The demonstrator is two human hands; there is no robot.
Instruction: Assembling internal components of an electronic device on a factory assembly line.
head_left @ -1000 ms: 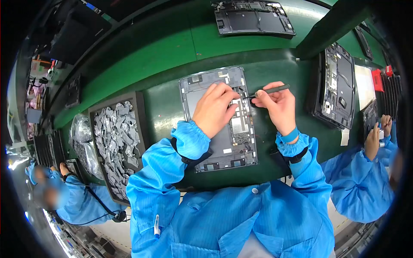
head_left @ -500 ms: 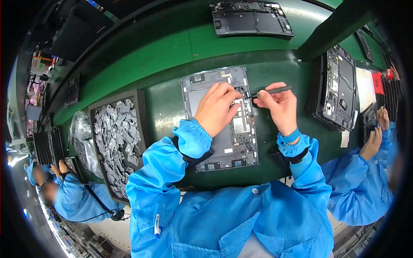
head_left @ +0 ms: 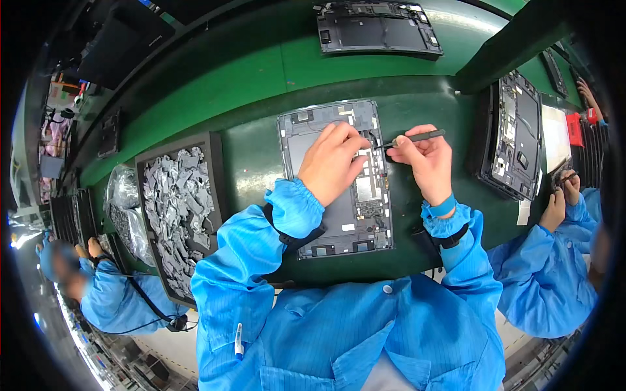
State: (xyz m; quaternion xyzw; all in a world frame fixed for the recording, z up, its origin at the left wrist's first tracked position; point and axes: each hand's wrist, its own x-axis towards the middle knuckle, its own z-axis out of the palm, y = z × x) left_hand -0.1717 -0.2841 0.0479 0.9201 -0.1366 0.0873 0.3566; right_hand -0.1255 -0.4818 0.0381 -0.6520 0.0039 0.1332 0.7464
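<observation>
In front of me on the bench lies an opened tablet-like device (head_left: 319,225), its dark inner panel and circuit board showing. My left hand (head_left: 331,159) rests over its upper middle, fingers bent and drawn in toward the thumb at the board; anything small between them is hidden. At the board's right edge, my right hand (head_left: 427,163) grips black tweezers (head_left: 425,136). Their thin tips point left to the board, close to my left fingertips. A blue band circles my right wrist.
Left of the device stands a dark foam-edged tray (head_left: 215,176) heaped with grey pieces, beside a clear plastic bag (head_left: 124,195). Stacked opened devices (head_left: 515,140) sit at the right, below a dark post (head_left: 505,52). Another opened device (head_left: 379,29) lies beyond. Co-workers sit on both sides.
My hands and the tweezers keep nearly the same place at the board. The co-worker on the right has shifted both hands, and another hand now shows at the far right.
</observation>
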